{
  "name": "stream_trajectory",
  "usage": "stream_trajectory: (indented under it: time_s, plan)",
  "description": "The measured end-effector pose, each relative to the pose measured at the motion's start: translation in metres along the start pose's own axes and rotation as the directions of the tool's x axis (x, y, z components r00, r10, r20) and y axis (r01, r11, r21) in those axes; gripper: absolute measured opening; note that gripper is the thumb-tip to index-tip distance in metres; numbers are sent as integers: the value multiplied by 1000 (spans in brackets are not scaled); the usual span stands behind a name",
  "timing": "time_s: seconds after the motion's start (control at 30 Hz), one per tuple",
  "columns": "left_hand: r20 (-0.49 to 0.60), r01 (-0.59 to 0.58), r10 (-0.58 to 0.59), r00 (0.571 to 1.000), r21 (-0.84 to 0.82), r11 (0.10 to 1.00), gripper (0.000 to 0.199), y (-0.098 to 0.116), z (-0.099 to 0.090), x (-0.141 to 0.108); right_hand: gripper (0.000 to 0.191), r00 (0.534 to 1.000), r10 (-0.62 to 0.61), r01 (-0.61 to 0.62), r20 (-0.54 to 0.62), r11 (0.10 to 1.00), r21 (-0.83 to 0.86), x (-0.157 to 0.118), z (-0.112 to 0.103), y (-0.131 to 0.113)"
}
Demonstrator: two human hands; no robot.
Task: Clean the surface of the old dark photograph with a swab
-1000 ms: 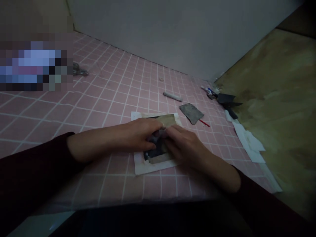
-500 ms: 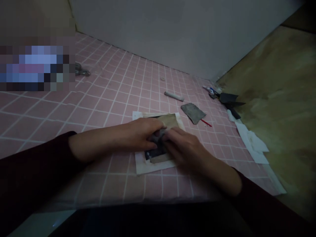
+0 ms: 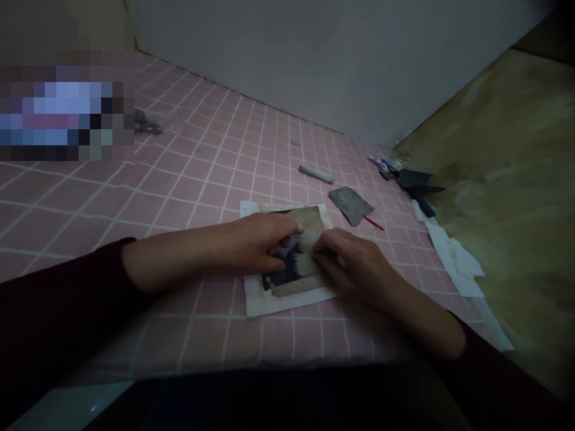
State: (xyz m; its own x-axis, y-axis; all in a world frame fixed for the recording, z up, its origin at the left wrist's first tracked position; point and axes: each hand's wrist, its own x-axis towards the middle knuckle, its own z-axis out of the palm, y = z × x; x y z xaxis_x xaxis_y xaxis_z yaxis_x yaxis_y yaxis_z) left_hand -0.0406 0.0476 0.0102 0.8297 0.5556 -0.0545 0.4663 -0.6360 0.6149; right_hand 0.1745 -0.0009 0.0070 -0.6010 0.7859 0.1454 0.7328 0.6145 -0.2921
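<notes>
- Stained photo (image 3: pixel 294 278): it looks like a thin print, tan along the edges and dark through the middle. It lies on a white paper sheet (image 3: pixel 256 300) on the pink tiled counter (image 3: pixel 148 191), near the counter's front edge.
- Handling: the print is probably very light and only slightly stiff. Its worn surface looks fragile and may crease or flake under pressure. The tan margin looks like the safest place to take hold, or the white paper sheet could be lifted to carry it, avoiding the dark middle.
- Left hand (image 3: pixel 256 244): it reaches in from the left, with gently curved fingers lying over the photo's upper middle, not clenched.
- Right hand (image 3: pixel 354 263): its bent fingers rest on the right part of the photo, with their tips just beside those of the left hand. The fingertips hide the spot, so I cannot tell whether either hand pinches an edge.
- Nearby: beyond the photo lie a grey scrap (image 3: pixel 350 206), a grey stick (image 3: pixel 317 174) and a small red-tipped stick (image 3: pixel 374 224). Farther right are black pieces (image 3: pixel 415 178) and crumpled white tissue (image 3: pixel 453 263).
</notes>
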Motion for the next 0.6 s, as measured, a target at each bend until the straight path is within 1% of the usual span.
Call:
stream_trajectory:
  time_s: [0.13,0.17,0.23,0.33,0.4,0.5,0.57,0.6]
  plan:
    - [-28,1,-1,1000,-10,1000,17,-2,1,0,10,995,-101,100,3,991,90,6,5,-10]
    - [-31,0,0,1000,-11,1000,18,-2,1,0,10,994,-110,108,6,988,108,6,6,-12]
    - [-18,-4,4,1000,-5,1000,19,-1,1,-1,11,997,-78,77,17,993,87,3,4,-10]
    - [6,-6,6,1000,1,1000,19,-1,0,0,12,1000,3,-3,20,1000,0,-3,-1,-5]
    - [-5,-4,4,1000,0,1000,18,-1,1,0,11,1000,-11,11,13,1000,9,-3,0,-5]
    - [-33,-9,9,999,6,1000,18,-3,3,1,10,995,-97,96,6,991,96,2,4,-9]
    - [-31,-13,14,999,4,1000,18,-3,3,1,11,996,-86,84,19,992,99,3,3,-7]
    - [-23,-11,11,1000,1,1000,19,-3,3,1,11,999,-47,46,23,996,75,1,2,-4]
